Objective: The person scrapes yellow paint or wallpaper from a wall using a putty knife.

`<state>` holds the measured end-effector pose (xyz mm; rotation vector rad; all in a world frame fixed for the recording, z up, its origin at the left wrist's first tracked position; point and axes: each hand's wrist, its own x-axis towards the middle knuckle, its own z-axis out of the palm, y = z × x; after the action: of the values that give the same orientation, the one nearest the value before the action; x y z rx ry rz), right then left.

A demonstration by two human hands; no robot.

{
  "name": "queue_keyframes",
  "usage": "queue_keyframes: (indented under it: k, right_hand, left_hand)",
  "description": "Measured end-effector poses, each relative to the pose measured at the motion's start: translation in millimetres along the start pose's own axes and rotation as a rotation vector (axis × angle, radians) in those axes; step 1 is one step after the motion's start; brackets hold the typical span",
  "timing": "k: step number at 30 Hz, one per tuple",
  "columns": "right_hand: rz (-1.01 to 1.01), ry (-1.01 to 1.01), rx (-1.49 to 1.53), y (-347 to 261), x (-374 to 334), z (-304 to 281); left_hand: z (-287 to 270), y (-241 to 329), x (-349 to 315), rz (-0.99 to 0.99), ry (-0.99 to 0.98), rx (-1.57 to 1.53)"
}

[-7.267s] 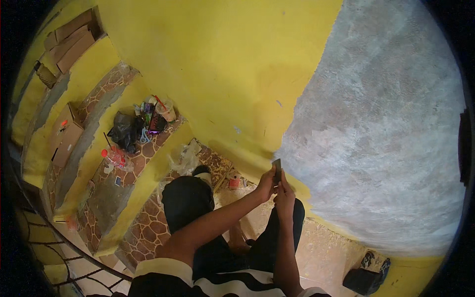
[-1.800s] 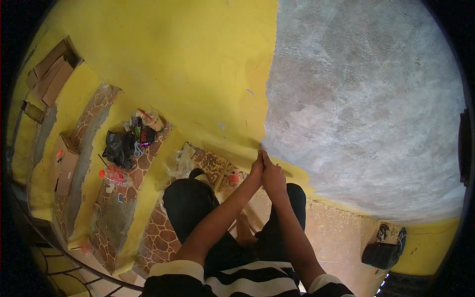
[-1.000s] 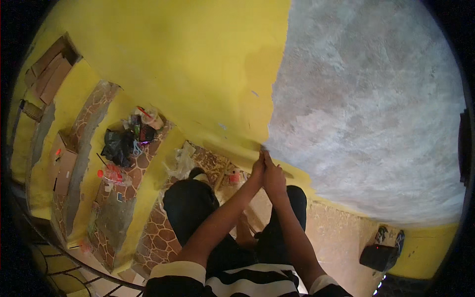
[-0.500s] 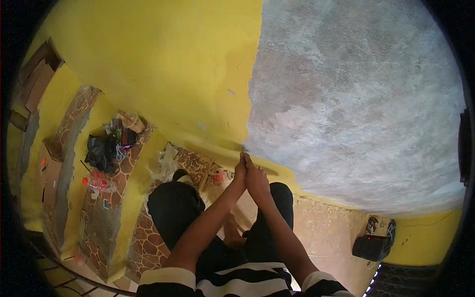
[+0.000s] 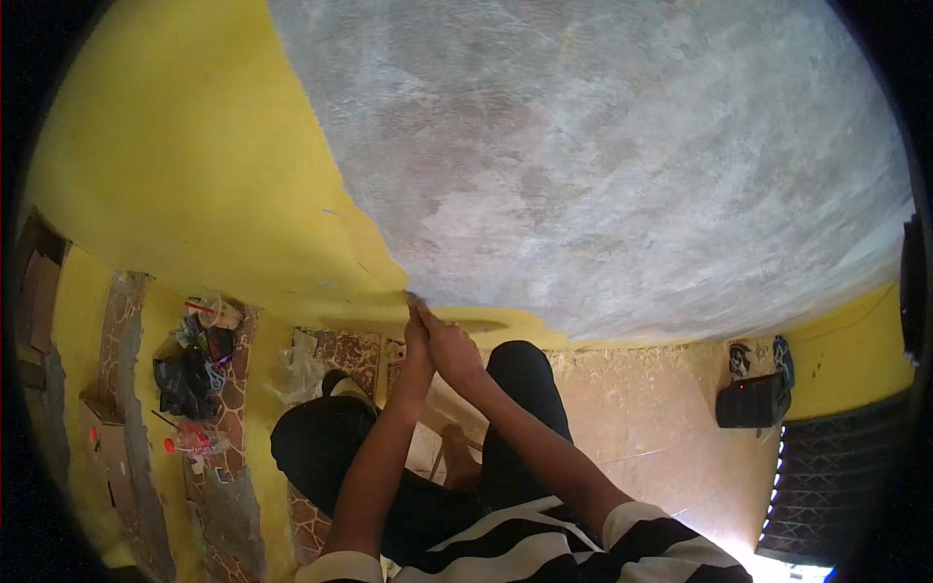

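Along the edge between yellow paint and the grey wall surface, the left hand and right hand meet, fingers curled closed around a small dark tool, largely hidden; its tip shows just beyond the fingertips. Well left of the fingers: a black bag and red-capped bottle. Far right: a black box.

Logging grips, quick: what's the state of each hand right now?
Left hand: closed on the mostly hidden scraper.
Right hand: closed, on the same scraper.
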<state>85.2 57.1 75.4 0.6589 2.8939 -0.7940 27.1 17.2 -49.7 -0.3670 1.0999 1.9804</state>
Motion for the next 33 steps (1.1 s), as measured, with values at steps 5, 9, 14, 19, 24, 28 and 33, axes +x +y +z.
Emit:
queue_keyframes:
  k: [5,9,14,19,24,28,33]
  right_hand:
    - [-0.039,-0.023,0.063,22.3,7.4,26.0]
    - [-0.021,0.062,0.039,9.8,-14.1,-2.0]
    - [-0.054,0.062,0.166,39.7,-10.1,5.6]
    - [-0.088,0.097,0.025,26.9,17.5,26.0]
    - [-0.134,0.068,0.212,23.0,-0.3,21.2]
    - [-0.316,0.263,0.138,41.3,16.5,24.5]
    - [-0.154,0.049,0.122,38.9,16.8,33.8]
  left_hand:
    - [1.7,-0.8,1.1,0.094,-0.127,-0.087]
    - [1.0,6.6,7.5,0.011,0.052,-0.108]
    - [20.1,-5.1,-0.3,-0.012,-0.072,-0.196]
    - [6.5,12.1,20.1,0.125,0.049,-0.17]
    - [-20.4,-9.1,34.5,0.145,0.091,-0.185]
    - [7.5,-8.3,29.9,0.323,0.0,-0.152]
    - [-5.8,2.6,26.8,0.098,-0.005,-0.186]
